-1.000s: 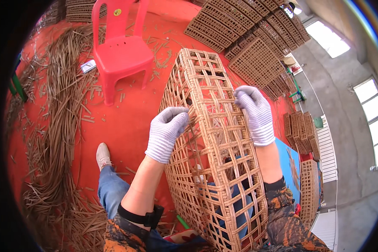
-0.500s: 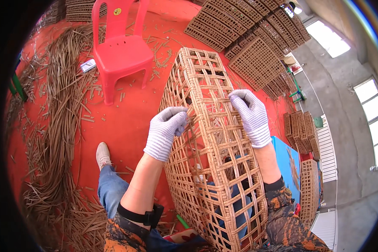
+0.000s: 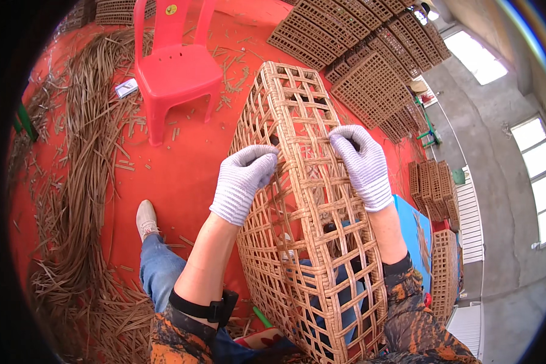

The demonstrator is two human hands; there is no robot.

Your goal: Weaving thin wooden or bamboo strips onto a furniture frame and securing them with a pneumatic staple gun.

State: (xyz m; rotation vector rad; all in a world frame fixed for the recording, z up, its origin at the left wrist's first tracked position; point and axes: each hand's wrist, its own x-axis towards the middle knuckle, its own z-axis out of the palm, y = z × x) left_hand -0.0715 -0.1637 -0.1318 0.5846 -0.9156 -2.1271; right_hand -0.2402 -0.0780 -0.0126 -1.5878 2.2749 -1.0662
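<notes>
Head view: two gloved hands work on a tall woven basket propped over the person's lap.

Loose cane strips (image 3: pixel 73 200) lie on the red floor (image 3: pixel 176 176) beside a red plastic chair (image 3: pixel 176 70). Left hand (image 3: pixel 244 182) pinches a strand on the basket (image 3: pixel 297 109); right hand (image 3: pixel 363 165) grips its lattice. Through the gaps, only the person's jeans show. Woven panels (image 3: pixel 358 42) lie stacked beyond.
</notes>
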